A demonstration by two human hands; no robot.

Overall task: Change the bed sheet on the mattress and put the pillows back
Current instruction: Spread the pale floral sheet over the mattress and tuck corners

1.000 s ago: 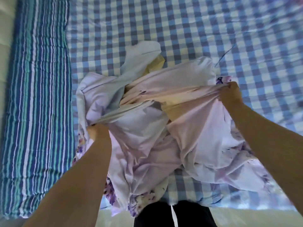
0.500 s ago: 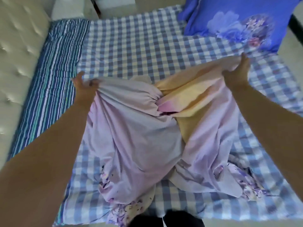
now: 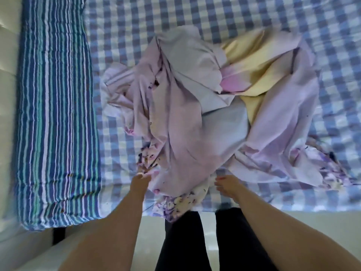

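A crumpled lilac bed sheet (image 3: 187,122) with yellow and pink patches and a floral edge lies heaped on the blue-and-white checked sheet (image 3: 121,30) that covers the mattress. My left hand (image 3: 141,181) is at the heap's near left edge, thumb and fingers pinching the floral hem. My right hand (image 3: 227,185) lies on the checked sheet by the heap's near edge, fingers relaxed, fingertips just touching the lilac fabric. No pillow is in view.
A blue, teal and white striped cover (image 3: 56,114) runs along the bed's left side. A pale padded surface (image 3: 7,79) lies beyond it. My dark-trousered legs (image 3: 181,241) stand at the bed's near edge on a light floor (image 3: 312,220).
Both hands let go of the raised, spread lilac sheet and drew back toward me. The sheet dropped into a heap, and the view tilted down, losing the blue pillow.
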